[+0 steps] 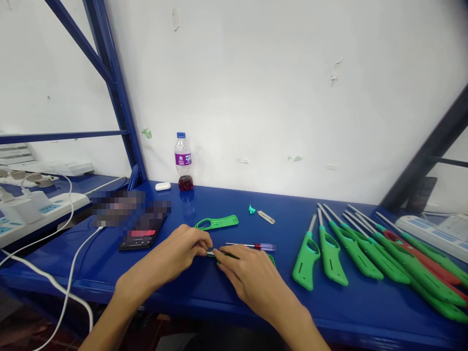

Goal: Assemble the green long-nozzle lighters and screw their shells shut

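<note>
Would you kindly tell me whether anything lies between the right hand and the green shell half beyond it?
Yes: the screwdriver lies crosswise just beyond the right hand, on the near side of the shell half.

On the tabletop (pixel 204 290), the casing (pixel 272 260) lies under the right hand (pixel 250 273), the screwdriver (pixel 266 246) behind it, the cover (pixel 224 223) farther back, the cartridge (pixel 266 217) to its right, the lighters (pixel 367 265) at the far right, the phone (pixel 141 236) at the left, and the bottle (pixel 183 163) at the rear.

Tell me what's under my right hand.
Under your right hand, a green lighter casing shows only at the edge, near the screwdriver; the rest, and anything inside, is covered.
</note>
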### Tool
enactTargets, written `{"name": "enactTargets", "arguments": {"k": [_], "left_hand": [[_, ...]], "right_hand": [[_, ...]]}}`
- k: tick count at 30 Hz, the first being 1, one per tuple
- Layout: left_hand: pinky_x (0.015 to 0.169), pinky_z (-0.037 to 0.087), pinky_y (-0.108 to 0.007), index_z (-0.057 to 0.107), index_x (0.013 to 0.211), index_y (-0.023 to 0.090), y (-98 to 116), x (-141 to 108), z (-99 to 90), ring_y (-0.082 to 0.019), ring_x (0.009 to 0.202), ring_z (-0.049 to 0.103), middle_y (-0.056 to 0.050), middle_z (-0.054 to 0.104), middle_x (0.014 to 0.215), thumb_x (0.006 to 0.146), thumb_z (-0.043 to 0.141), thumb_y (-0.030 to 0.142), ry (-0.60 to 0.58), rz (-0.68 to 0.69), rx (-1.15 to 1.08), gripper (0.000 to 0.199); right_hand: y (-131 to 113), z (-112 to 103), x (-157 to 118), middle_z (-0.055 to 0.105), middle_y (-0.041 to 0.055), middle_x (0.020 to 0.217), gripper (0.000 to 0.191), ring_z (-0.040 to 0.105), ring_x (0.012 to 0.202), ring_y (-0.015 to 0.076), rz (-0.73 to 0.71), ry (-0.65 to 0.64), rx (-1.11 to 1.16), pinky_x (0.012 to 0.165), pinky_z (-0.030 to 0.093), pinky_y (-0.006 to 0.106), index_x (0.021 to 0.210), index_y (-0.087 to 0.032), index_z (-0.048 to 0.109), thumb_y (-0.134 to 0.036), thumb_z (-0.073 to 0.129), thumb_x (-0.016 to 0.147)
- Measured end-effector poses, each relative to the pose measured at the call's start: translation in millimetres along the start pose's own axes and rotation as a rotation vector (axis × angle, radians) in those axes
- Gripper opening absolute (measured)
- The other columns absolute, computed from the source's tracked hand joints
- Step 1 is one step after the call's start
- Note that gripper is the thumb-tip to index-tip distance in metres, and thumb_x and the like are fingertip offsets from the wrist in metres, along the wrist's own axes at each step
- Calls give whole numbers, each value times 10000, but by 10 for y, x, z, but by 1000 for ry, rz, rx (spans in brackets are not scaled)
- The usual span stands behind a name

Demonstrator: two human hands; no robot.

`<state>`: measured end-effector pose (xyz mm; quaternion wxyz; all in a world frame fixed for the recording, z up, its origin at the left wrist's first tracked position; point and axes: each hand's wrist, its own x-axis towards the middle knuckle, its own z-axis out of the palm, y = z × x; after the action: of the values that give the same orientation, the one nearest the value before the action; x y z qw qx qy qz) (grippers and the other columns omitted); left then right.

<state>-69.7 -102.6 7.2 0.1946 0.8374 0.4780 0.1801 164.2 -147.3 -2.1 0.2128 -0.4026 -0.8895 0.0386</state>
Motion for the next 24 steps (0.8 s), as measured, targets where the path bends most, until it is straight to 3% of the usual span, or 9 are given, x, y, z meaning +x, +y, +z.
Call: {"name": "enactTargets", "arguments": {"k": [7,12,24], "left_hand": [[908,480,-279,778,1021,288,52,40,-109,-223,1062,680,-2,771,1052,1011,526,218,-51,39,-16,262],[908,489,-287,754,1022,261,-18,41,-90,-228,1069,666,-21,752,1070,1001,549,262,-18,25,-5,206],[879,501,-290,802,922,252,43,82,-85,-234,1009,688,-27,779,992,957,579,264,-42,-6,-72,226]], "right_hand": [[7,20,0,752,55,1236,288,726,1057,261,-18,-6,-81,840,592,369,1292,-219,682,-214,490,1077],[5,23,3,750,59,1255,305,723,1063,257,-20,-5,-92,831,591,357,1319,-221,677,-225,490,1079],[10,23,2,752,70,1247,297,720,1062,248,-2,4,-73,835,580,336,1303,-235,693,-231,506,1073]]}}
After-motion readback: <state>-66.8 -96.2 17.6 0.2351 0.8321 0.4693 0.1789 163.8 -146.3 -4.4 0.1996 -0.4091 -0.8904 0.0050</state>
